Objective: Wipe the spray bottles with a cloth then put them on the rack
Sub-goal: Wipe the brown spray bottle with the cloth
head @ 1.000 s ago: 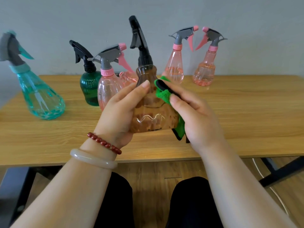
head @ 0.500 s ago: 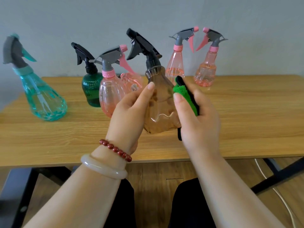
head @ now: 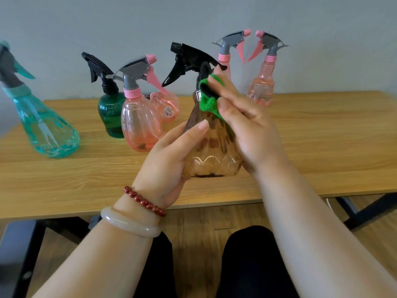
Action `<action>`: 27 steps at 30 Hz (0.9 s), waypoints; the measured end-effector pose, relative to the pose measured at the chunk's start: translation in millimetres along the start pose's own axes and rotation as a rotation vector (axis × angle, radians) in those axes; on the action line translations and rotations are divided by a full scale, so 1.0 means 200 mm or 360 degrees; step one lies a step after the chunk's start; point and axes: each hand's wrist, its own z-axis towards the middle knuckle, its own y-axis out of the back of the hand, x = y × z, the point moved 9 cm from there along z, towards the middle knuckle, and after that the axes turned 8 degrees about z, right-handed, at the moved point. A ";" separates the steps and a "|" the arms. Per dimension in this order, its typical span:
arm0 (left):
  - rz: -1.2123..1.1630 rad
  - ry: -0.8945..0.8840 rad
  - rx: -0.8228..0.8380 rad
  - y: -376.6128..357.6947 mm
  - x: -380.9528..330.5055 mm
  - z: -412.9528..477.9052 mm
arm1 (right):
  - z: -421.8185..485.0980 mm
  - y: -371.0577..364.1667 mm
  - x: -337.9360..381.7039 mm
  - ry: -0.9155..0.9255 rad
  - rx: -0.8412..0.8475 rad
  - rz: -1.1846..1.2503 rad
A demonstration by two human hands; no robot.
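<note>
The right hand has slid the green cloth up the brown bottle to its neck.

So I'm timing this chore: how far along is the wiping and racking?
Nothing looks finished: no rack is in view. In hand: the left hand grips the amber bottle while the right hand holds the green cloth against its neck. Left: six other bottles sit on the table; whether they are wiped, I cannot tell.
</note>
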 end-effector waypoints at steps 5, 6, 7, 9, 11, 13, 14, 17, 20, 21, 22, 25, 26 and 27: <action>-0.0076 -0.0033 0.0004 0.04 -0.03 0.01 | -0.08 -0.05 0.00 0.0164 0.0146 -0.0208; -0.0046 -0.0029 -0.0002 0.04 -0.03 0.01 | -0.07 -0.04 0.00 0.0167 0.0133 -0.0256; -0.0008 -0.0019 -0.0001 0.03 -0.02 0.01 | -0.05 -0.03 0.00 0.0163 0.0105 -0.0315; 0.0024 0.0014 0.0020 0.01 0.00 0.00 | 0.01 -0.01 0.01 0.0127 0.0029 -0.0356; 0.0014 0.0022 0.0022 0.00 0.00 0.01 | 0.04 -0.01 0.02 0.0091 -0.0015 -0.0327; -0.0010 -0.0009 0.0015 0.02 -0.03 0.03 | 0.03 -0.03 0.02 0.0099 0.0018 -0.0385; -0.0012 -0.0022 0.0004 0.03 -0.04 0.03 | 0.01 -0.04 0.02 0.0110 0.0062 -0.0400; 0.0031 -0.0028 -0.0049 0.06 -0.05 0.04 | -0.04 -0.06 0.02 0.0127 0.0160 -0.0345; 0.0088 -0.0003 -0.0009 0.02 -0.03 0.03 | 0.00 -0.03 0.02 0.0133 0.0095 -0.0464; 0.0096 0.0008 -0.0012 0.01 -0.02 0.03 | 0.02 -0.01 0.02 0.0129 0.0050 -0.0507; 0.0097 0.0012 -0.0020 0.00 -0.02 0.03 | 0.04 0.00 0.03 0.0122 0.0009 -0.0525; 0.0082 0.0025 -0.0034 0.01 -0.03 0.05 | 0.04 -0.01 0.02 0.0113 0.0001 -0.0474; 0.0083 0.0034 -0.0041 0.03 -0.03 0.06 | 0.02 -0.02 0.01 0.0109 0.0024 -0.0438; 0.0089 0.0050 -0.0046 0.04 -0.03 0.06 | -0.01 -0.03 -0.01 0.0099 0.0043 -0.0394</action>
